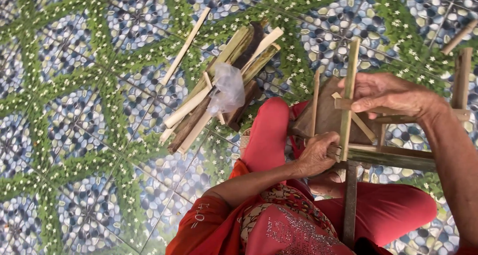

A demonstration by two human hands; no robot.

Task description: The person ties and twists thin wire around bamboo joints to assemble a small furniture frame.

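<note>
On the tiled floor lies a bundle of split bamboo. The left hand is clenched around a stiff, light bamboo frame over the lap; the right hand pinches its crosspiece, probably splintery, best held near joints.

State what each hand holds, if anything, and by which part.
Both hands grip a bamboo frame. The left hand clasps the joint where an upright strip crosses the lower bar. The right hand pinches a cross stick near the upright's upper half.
</note>
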